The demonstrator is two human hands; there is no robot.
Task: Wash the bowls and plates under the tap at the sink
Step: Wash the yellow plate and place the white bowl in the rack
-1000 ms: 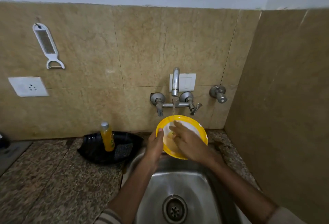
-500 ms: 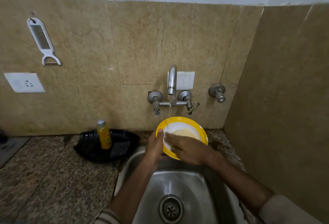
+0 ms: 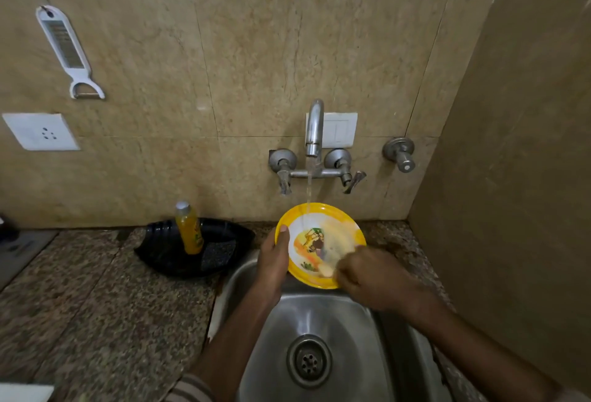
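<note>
A yellow-rimmed plate (image 3: 315, 235) with a cartoon picture on its white middle is held tilted over the steel sink (image 3: 358, 347). My left hand (image 3: 273, 261) grips its left rim, thumb on the face. My right hand (image 3: 367, 277) lies on the plate's lower right part, fingers blurred against the surface; whether it holds a sponge I cannot tell. Water runs from the tap (image 3: 313, 128) onto the plate's upper rim.
A black tray (image 3: 166, 251) on the granite counter left of the sink holds a yellow soap bottle (image 3: 189, 227) and a scrub pad (image 3: 219, 253). A second valve (image 3: 401, 153) juts from the wall at right. The side wall stands close on the right.
My right hand has slid from the middle of the plate to its lower right, uncovering the cartoon picture. The left hand has kept its grip on the rim.
</note>
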